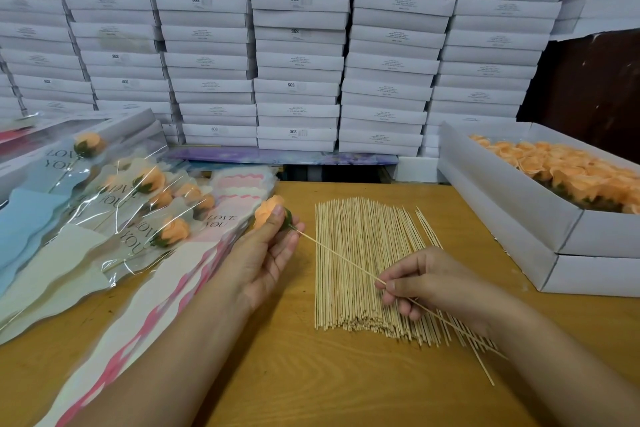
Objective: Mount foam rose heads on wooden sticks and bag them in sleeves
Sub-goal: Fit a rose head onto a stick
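The left hand pinches an orange foam rose head, and the right hand pinches a thin wooden stick poked into its green bottom. Under them, a big pile of sticks lies on the counter. Bagged roses in sleeves lie at nine o'clock, and a white box of rose heads sits at two o'clock.

Two bare forearms entered from the lower edge of the frame, one at lower left, one at lower right. No sleeve reached either wrist. The left hand and right hand wore no gloves, rings or watch; fingernails were short and unpainted.
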